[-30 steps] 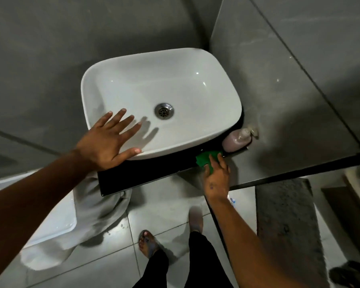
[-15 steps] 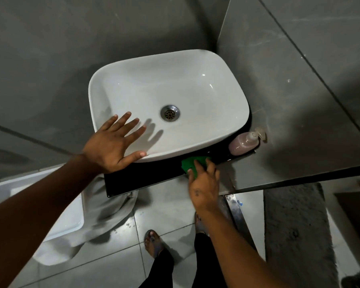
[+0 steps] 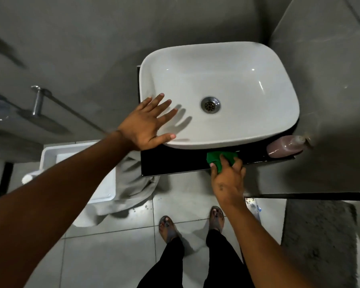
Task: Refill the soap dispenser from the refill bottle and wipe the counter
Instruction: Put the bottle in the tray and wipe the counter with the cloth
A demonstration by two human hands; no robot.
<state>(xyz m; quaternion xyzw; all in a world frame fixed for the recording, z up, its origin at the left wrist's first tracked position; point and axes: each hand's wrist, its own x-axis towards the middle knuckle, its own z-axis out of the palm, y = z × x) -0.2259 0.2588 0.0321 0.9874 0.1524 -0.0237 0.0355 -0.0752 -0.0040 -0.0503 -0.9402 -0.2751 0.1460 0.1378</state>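
Pressing green cloth onto counter, right hand

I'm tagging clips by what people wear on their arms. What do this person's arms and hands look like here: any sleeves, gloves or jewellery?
Both forearms are bare, with no sleeve in view. The left hand and the right hand wear no gloves, and no rings, watch or bracelet show. The back of the right hand bears a small dark mark, too small to tell what it is.
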